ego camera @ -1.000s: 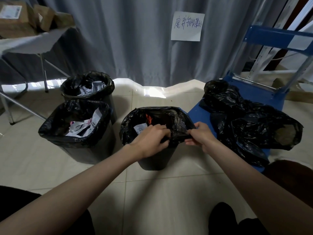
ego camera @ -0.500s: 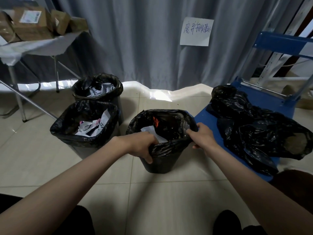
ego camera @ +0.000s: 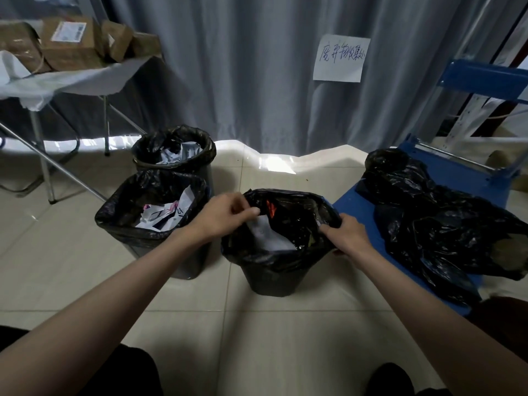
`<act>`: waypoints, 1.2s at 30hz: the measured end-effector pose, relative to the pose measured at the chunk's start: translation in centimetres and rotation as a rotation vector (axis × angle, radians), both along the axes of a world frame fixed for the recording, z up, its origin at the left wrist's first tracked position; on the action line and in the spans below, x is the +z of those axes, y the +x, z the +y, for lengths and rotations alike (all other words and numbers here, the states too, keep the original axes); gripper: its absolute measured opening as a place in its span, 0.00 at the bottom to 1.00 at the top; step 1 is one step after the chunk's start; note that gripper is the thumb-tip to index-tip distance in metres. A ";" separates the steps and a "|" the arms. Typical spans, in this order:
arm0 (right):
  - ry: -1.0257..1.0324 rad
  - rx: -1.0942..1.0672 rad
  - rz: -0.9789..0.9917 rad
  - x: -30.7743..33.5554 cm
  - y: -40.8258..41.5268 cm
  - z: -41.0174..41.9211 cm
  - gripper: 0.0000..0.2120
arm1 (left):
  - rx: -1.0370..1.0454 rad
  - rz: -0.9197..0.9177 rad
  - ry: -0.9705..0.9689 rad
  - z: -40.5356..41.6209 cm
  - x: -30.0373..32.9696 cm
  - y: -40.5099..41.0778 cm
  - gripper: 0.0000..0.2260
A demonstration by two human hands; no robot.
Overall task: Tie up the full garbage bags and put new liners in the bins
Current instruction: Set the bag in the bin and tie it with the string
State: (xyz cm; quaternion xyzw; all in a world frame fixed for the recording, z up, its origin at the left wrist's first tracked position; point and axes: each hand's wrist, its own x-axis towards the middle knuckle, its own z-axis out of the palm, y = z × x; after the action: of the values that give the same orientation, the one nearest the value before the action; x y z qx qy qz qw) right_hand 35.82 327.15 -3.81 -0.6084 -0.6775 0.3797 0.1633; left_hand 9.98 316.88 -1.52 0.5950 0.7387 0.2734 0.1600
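Three black bins stand on the tiled floor, each lined with a black garbage bag. The nearest bin (ego camera: 271, 277) sits in the middle and holds white paper and something red. My left hand (ego camera: 225, 214) pinches the left edge of its black bag (ego camera: 300, 224), lifted off the rim. My right hand (ego camera: 347, 234) grips the bag's right edge at the rim. A second bin (ego camera: 151, 212) with crumpled paper stands to the left. A third bin (ego camera: 174, 151) is behind it.
Black garbage bags (ego camera: 437, 227) lie piled on a blue platform cart (ego camera: 360, 210) to the right. A folding table (ego camera: 71, 81) with cardboard boxes stands at the far left. A grey curtain (ego camera: 257, 67) with a paper note hangs behind the bins.
My left hand has risen from the front rim of the nearest bin to its left edge, pulling the bag edge up. My right hand stays at the right rim.
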 end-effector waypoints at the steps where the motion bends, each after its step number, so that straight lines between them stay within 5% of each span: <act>1: 0.016 0.002 -0.016 -0.2 -0.1 0.1 0.17 | 0.100 0.081 0.023 0.1 -0.8 -0.7 0.12; 3: 0.046 0.005 -0.057 -0.6 -0.2 0.4 0.19 | 0.242 0.098 -0.066 0.2 -2.2 -2.0 0.18; 6: 0.060 -0.021 -0.061 -0.7 -0.4 0.4 0.14 | 0.388 -0.154 -0.272 0.3 -3.3 -2.5 0.29; 9: 0.069 -0.026 -0.060 -1.0 -0.5 0.4 0.13 | 0.422 -0.471 -0.366 0.0 -3.5 -2.2 0.18; 15: 0.091 -0.004 -0.021 -1.3 -0.7 0.7 0.06 | 0.401 -0.570 -0.289 -0.2 -2.1 -2.2 0.05; 21: 0.169 -0.010 -0.094 -1.1 -1.0 1.2 0.04 | 0.362 -0.341 -0.198 0.6 -1.0 -2.9 0.11; 26: 0.166 -0.023 -0.101 -1.0 -1.4 1.0 0.17 | 0.265 -0.386 -0.195 0.9 -0.3 -2.1 0.28; 32: 0.180 -0.027 -0.015 -0.5 -2.0 1.7 0.13 | 0.336 -0.278 -0.087 2.2 -1.3 -2.3 0.12; 36: 0.184 -0.042 -0.001 0.2 -1.8 2.5 0.08 | 0.348 -0.168 0.029 2.7 0.3 -2.0 0.11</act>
State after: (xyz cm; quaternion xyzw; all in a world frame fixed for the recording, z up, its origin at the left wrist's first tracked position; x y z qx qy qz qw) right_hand 34.07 329.62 -3.59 -0.6052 -0.6965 0.3123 0.2260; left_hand 8.02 319.59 -1.26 0.4355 0.8104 0.3564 0.1628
